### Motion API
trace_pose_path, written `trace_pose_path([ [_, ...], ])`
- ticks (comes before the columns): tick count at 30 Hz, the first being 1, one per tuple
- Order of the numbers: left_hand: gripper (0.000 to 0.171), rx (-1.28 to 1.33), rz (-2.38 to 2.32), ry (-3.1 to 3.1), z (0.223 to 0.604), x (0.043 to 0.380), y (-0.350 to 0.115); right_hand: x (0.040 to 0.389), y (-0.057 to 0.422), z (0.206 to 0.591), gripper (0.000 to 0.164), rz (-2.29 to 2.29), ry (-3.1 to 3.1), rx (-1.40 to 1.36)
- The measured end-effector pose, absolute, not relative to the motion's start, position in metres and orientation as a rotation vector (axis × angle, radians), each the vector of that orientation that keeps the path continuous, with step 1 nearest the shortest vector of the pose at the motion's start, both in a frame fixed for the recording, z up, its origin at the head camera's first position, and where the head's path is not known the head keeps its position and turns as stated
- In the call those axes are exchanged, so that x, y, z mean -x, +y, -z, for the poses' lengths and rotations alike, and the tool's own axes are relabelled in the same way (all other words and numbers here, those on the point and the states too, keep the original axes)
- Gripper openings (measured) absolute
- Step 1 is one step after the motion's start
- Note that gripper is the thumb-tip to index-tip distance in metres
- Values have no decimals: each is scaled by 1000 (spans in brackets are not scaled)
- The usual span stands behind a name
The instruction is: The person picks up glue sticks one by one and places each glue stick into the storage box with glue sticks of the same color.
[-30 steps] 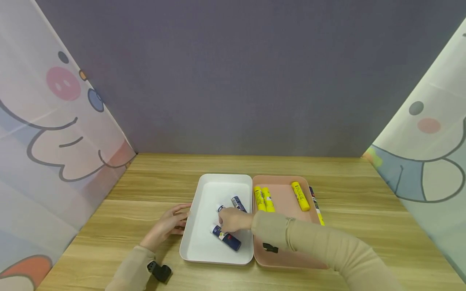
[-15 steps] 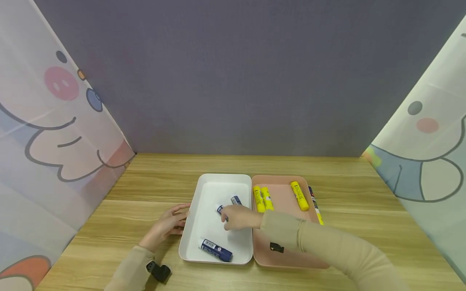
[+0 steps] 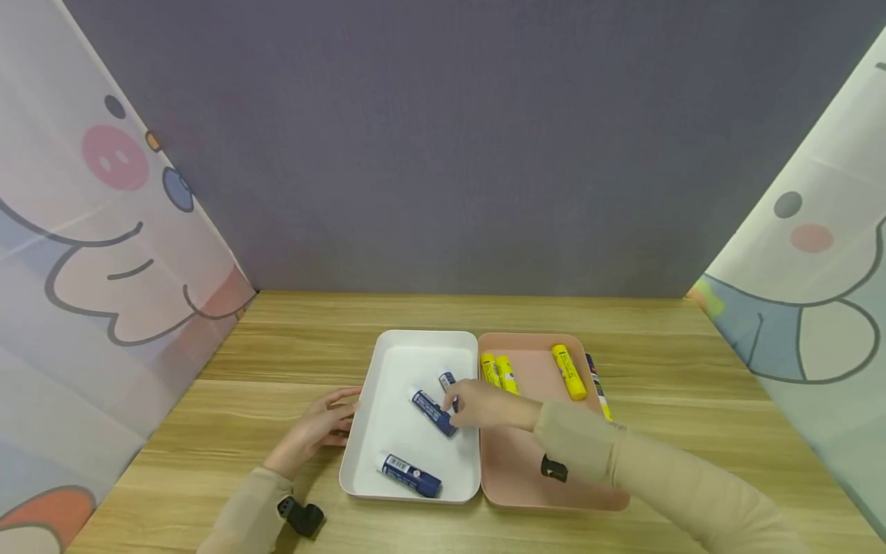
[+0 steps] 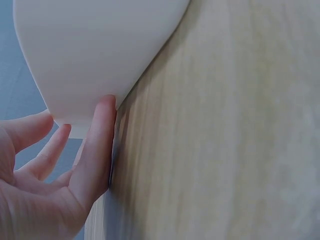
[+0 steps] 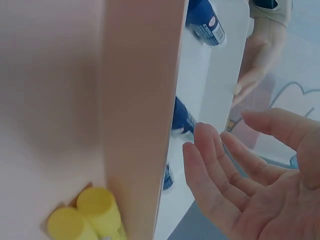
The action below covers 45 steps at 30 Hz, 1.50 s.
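Note:
My left hand [image 3: 314,431] rests against the outer left wall of the white tray [image 3: 374,446], its fingertips touching the side in the left wrist view. Inside that tray lie three dark blue glue sticks: one near the front [image 3: 411,475], one in the middle [image 3: 433,413], and one farther back [image 3: 447,380], partly covered by my right hand. Above the tray's right side, my right hand [image 3: 477,404] is close over the middle and back sticks. In the right wrist view its fingers [image 5: 212,175] are loosely spread with nothing between them.
A pink tray [image 3: 533,462] adjoins the white one on the right. It holds yellow glue sticks, two side by side [image 3: 507,375] at its left and one [image 3: 569,372] at its right. Another multicoloured stick [image 3: 598,387] lies along its outer right edge.
The front blue glue stick has slid toward the tray's near side and left my right hand. That hand has then moved right, uncovering the middle stick. My left hand stays put.

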State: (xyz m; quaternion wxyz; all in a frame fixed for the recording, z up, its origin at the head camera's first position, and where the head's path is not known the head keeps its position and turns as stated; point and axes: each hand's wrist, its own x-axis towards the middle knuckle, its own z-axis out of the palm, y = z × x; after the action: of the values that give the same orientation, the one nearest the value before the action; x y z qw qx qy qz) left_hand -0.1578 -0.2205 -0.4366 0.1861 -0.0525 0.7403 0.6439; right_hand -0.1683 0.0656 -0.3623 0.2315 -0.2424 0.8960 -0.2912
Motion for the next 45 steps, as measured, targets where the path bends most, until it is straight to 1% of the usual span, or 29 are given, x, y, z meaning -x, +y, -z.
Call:
trace_pose_path([
  [17,53,159,-1801,2092,436,158,-220,180,115,351,24,895,2563,601],
  [25,54,156,-1803,2086,435,158,-220,185,143,346,28,1032,2539,585],
  [36,55,137,-1806,2075,435,158,-221,194,182,344,26,1132,2505,593],
  [41,54,129,-1810,2072,434,157,-221,199,200,345,26,1131,2545,518],
  [45,54,123,-1808,2076,434,157,-221,200,212,343,30,1134,2557,436],
])
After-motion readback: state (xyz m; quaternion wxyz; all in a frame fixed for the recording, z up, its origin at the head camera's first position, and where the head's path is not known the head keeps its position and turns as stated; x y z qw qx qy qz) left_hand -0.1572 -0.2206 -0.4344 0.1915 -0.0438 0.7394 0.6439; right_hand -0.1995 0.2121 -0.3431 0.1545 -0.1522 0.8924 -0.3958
